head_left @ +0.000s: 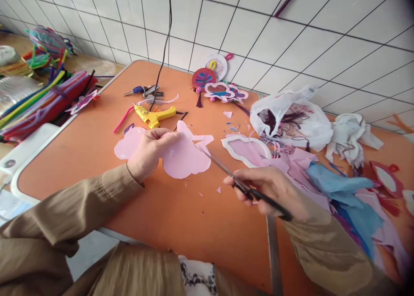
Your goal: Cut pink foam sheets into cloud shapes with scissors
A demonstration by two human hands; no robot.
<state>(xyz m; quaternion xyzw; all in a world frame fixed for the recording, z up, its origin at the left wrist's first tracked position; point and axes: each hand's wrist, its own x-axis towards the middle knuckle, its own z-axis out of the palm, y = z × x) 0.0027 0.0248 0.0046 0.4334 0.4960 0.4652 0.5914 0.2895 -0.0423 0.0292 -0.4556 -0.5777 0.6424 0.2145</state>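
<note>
My left hand [150, 151] pinches a pink paper cutout [186, 155] with rounded, wavy edges, held above the orange table. A lobe of pink paper also shows to the left of that hand. My right hand [261, 190] is closed around black-handled scissors [237, 181]. Their blades point up and left and meet the cutout's right edge, where a narrow strip of paper sticks out. Small pink snippets [219, 190] lie on the table below. Behind my left hand rests a yellow glue gun [154, 114] with its dark cord.
Keys [145, 90] lie behind the glue gun. Finished paper ornaments [207, 78] lean near the tiled wall. A white plastic bag [291, 119] and paper and fabric scraps [343, 184] cover the right side. Bundled pipe cleaners [48, 102] lie at left.
</note>
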